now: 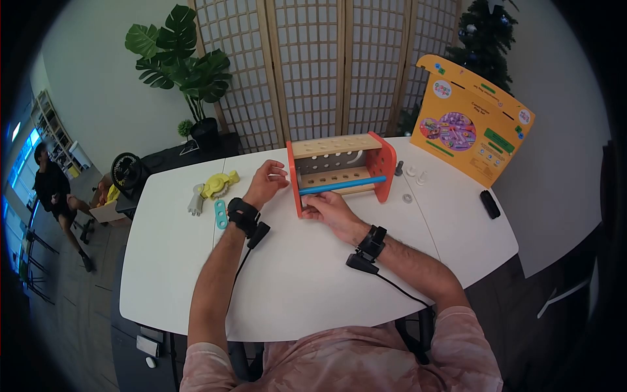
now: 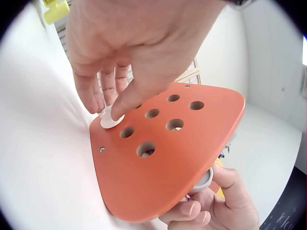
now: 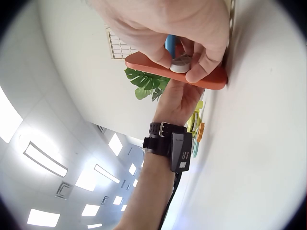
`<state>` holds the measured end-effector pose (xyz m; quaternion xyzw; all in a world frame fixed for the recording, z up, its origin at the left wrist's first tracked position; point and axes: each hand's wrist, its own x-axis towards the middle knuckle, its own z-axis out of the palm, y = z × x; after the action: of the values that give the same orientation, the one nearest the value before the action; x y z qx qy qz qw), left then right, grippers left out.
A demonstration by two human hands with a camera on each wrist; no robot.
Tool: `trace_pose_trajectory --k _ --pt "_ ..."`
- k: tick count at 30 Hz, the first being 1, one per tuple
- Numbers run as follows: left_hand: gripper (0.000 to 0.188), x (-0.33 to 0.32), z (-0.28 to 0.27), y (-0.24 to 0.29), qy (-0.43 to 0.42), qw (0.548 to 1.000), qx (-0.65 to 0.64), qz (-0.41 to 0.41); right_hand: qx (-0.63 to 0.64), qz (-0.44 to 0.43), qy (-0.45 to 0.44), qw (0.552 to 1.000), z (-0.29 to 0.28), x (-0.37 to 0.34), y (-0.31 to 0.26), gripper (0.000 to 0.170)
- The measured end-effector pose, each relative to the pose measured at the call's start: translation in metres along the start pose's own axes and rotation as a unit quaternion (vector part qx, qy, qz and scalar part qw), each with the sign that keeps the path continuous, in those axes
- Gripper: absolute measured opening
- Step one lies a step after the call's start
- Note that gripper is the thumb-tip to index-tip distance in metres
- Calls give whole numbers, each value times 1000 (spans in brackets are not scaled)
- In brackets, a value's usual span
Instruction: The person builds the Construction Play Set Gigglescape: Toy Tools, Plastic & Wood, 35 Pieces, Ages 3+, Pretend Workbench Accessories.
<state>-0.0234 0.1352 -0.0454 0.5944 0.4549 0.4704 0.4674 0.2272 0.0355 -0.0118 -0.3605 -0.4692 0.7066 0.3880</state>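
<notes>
A toy workbench with red side panels (image 1: 385,171) and wooden shelves (image 1: 336,145) stands on the white table. My left hand (image 1: 264,185) is at the outer face of its left red panel (image 2: 163,187), where thumb and fingers pinch a white toy bolt (image 2: 111,121) at a hole near the panel's edge. On the inner side, my right hand (image 1: 330,212) holds a round grey-white toy nut (image 3: 181,64) between thumb and fingers, close against the same panel. A blue rod (image 1: 343,185) spans the bench's front, just above the right hand.
Left on the table lie a yellow toy piece (image 1: 221,185), a grey piece (image 1: 195,201) and a teal strip with holes (image 1: 221,214). Right of the bench are small bolts and a grey ring (image 1: 407,198). A yellow box (image 1: 470,124) and a black case (image 1: 490,204) are farther right.
</notes>
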Motion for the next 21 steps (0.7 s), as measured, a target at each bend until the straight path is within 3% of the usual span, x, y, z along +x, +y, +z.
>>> trace_pose_trajectory --k 2,4,8,10,11,13,14,16,19,20,21 --pt "37 2 0 -1 4 1000 1 20 0 -1 -1 1000 0 0 0 25" --pt "37 3 -2 -2 15 997 -2 -78 0 -2 -2 1000 -1 0 1 25" --pt "35 -1 -1 0 -16 999 -9 -34 -1 -1 -5 1000 -1 1 1 25" --pt "35 -3 4 4 6 999 -20 28 -1 0 -4 1000 -2 1 2 25" --pt "35 -3 4 7 5 999 -20 27 -1 -4 -8 1000 -2 1 2 25" --pt "38 0 2 7 7 996 -8 -92 -1 -7 -13 1000 -1 0 2 25" --pt "38 2 0 0 8 996 -9 -92 -2 -6 -12 1000 0 -1 1 25" --pt "40 3 -1 -4 -19 1000 7 -12 -5 -6 -11 1000 1 -1 -2 25" --pt "39 -2 3 4 -4 1000 -25 8 -4 -3 -6 1000 0 -2 -1 24" --pt "39 -1 3 5 -5 1000 -25 8 -3 -4 -9 1000 -1 -1 0 24" --pt "40 0 2 7 -11 999 -14 -43 -3 -4 -14 1000 -1 -1 1 24"
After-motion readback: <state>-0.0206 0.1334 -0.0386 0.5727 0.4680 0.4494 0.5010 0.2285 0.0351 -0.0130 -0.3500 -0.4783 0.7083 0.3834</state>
